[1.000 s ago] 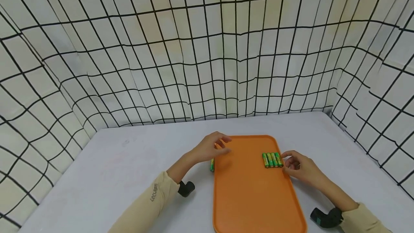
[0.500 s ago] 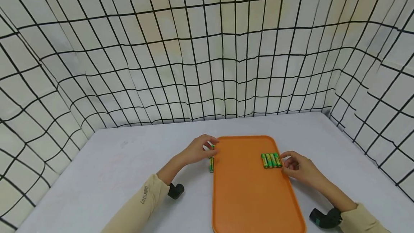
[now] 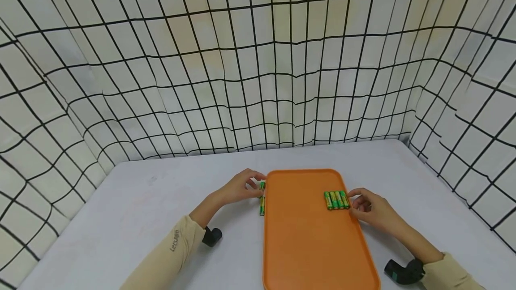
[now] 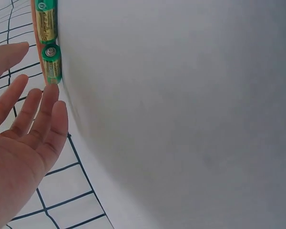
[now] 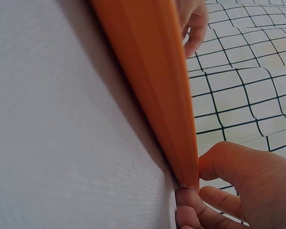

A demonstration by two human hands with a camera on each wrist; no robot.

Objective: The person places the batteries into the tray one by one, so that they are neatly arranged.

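Note:
An orange tray lies on the white table. Several green and yellow batteries sit in a row on it near the right rim. Along the tray's left side, two more batteries stand in line close to the outer wall. My left hand is beside these, thumb and fingers apart; in the left wrist view a fingertip is at the end of the nearer battery. My right hand holds the tray's right edge, with thumb and curled fingers against the rim and outer wall.
White walls with a black grid enclose the table's back and sides. A black wrist camera hangs from the left cuff and another black camera from the right. The white table stretches out left of the tray.
My left hand has moved left, from over the tray's left rim to the batteries beside it, which show more now. The right hand keeps its place at the tray edge.

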